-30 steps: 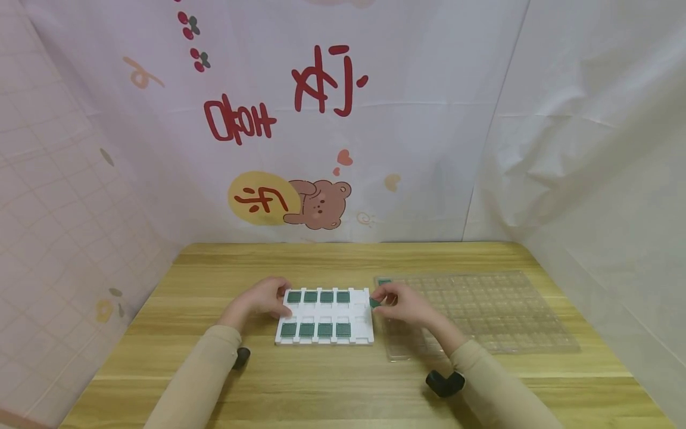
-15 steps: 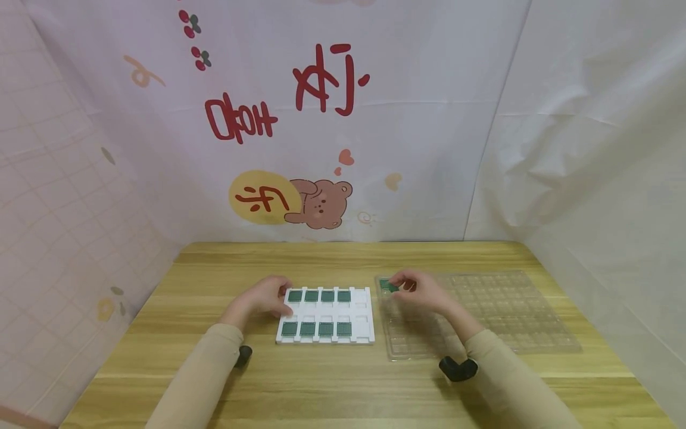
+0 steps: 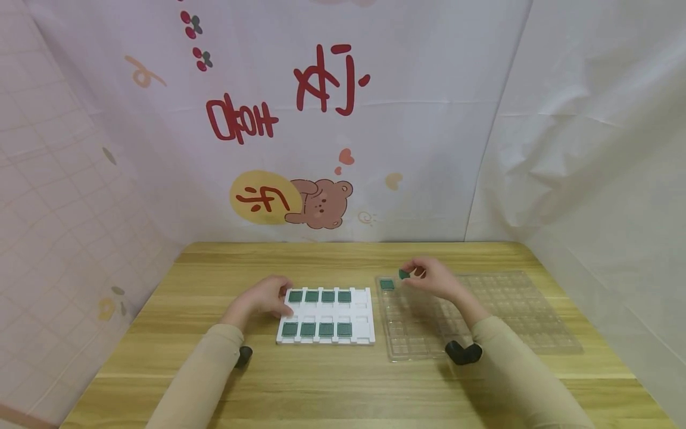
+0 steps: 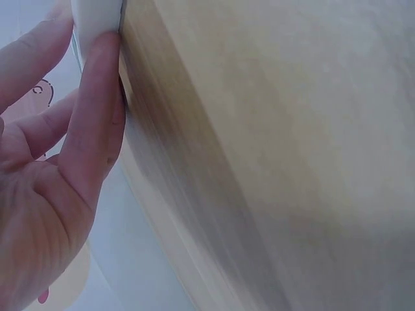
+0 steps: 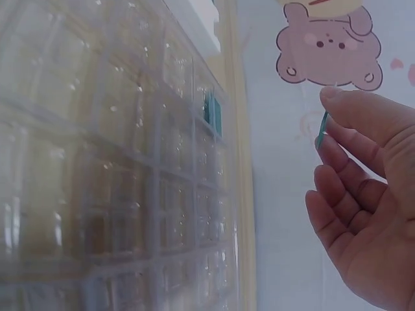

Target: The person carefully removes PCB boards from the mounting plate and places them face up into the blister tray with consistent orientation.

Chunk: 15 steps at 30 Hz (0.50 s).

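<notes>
My left hand [image 3: 271, 296] grips the left end of a white tray [image 3: 321, 311], thumb on top; the left wrist view shows the fingers against the tray's white edge [image 4: 97, 19]. Two rows of square green chips [image 3: 326, 329] sit in the tray, and its rightmost pockets hold none. Over the back left part of a clear plastic tray [image 3: 396, 328], my right hand [image 3: 431, 277] pinches one green chip [image 3: 404, 274] between thumb and index finger. The right wrist view shows this chip [image 5: 321, 129] edge-on. Another chip [image 3: 387, 285] lies in the clear tray's back left corner pocket.
The wooden table [image 3: 332, 387] carries both trays side by side, with a narrow gap between them. A printed white curtain [image 3: 418, 131] hangs behind the table and along its sides. Black devices [image 3: 463, 353] are strapped at both wrists.
My right hand has moved right and back with the pinched chip, from the white tray's right edge to above the clear tray. The left hand and white tray stay nearly still.
</notes>
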Each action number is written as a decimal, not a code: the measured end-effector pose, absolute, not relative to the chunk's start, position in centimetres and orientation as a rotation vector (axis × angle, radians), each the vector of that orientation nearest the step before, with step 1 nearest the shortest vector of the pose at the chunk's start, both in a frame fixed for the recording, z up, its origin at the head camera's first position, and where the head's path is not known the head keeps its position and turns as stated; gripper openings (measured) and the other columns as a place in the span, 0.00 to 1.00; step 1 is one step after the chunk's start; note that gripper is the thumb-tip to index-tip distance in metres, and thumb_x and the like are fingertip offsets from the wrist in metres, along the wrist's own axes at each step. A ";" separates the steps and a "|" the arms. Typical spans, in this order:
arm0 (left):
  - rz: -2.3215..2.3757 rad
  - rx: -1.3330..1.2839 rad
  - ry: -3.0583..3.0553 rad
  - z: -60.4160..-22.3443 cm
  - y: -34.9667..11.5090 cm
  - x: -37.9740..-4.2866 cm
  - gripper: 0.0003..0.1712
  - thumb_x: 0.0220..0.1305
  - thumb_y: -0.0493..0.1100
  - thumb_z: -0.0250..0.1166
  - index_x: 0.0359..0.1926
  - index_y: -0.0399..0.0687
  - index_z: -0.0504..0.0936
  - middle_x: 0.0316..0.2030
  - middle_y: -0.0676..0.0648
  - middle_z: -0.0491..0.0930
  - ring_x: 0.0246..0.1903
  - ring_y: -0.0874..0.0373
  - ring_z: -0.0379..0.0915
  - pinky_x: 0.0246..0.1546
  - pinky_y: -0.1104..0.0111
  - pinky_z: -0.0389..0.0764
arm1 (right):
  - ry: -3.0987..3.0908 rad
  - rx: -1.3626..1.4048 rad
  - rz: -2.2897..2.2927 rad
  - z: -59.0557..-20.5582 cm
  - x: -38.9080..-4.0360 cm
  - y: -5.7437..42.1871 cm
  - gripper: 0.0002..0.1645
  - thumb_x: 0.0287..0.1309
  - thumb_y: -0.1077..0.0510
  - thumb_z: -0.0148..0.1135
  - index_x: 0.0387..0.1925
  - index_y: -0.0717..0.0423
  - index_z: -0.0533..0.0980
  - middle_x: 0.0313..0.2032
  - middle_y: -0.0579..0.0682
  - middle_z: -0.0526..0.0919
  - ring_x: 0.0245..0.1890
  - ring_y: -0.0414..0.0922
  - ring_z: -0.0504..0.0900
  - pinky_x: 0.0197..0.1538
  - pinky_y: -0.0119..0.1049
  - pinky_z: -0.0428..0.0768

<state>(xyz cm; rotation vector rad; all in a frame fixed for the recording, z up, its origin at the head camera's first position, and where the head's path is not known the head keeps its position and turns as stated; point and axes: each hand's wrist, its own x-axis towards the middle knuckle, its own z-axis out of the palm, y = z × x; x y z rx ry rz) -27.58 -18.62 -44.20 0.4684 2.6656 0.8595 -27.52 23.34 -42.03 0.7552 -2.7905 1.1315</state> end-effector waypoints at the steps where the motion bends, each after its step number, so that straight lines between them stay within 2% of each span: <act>1: 0.862 0.472 2.665 -44.2 -18.6 -27.6 0.35 0.45 0.38 0.80 0.55 0.32 0.77 0.41 0.43 0.75 0.41 0.50 0.69 0.49 0.55 0.75 | -2.791 0.759 1.121 -41.9 -27.6 23.4 0.13 0.56 0.62 0.71 0.43 0.62 0.82 0.40 0.52 0.83 0.37 0.46 0.76 0.40 0.40 0.78; 15: 0.876 0.476 2.666 -44.0 -18.5 -27.4 0.33 0.45 0.37 0.80 0.53 0.32 0.77 0.41 0.43 0.76 0.41 0.50 0.70 0.50 0.54 0.74 | -2.805 0.856 0.935 -42.9 -29.7 23.7 0.11 0.54 0.64 0.71 0.40 0.63 0.82 0.39 0.55 0.84 0.40 0.54 0.78 0.42 0.45 0.78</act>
